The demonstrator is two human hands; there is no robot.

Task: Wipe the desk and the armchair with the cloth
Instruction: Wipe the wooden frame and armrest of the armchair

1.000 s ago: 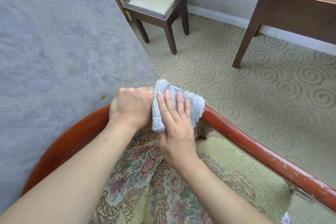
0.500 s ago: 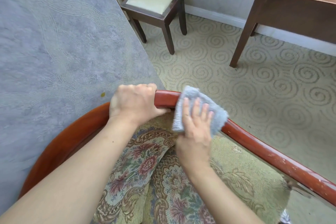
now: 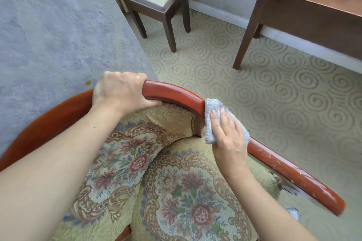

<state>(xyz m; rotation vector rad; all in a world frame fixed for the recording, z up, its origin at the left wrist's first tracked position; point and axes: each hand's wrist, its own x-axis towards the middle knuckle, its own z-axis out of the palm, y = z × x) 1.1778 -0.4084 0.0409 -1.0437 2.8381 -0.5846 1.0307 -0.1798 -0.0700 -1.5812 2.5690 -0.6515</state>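
Right hand (image 3: 228,141) flat on cloth (image 3: 215,107); apparently unlabelled armchair rail (image 3: 176,92)

Head view — close above the armchair (image 3: 172,92), facing down.

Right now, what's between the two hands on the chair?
In the head view, only a bare stretch of the armchair's red wooden rail lies between the left hand and the right hand with the cloth.
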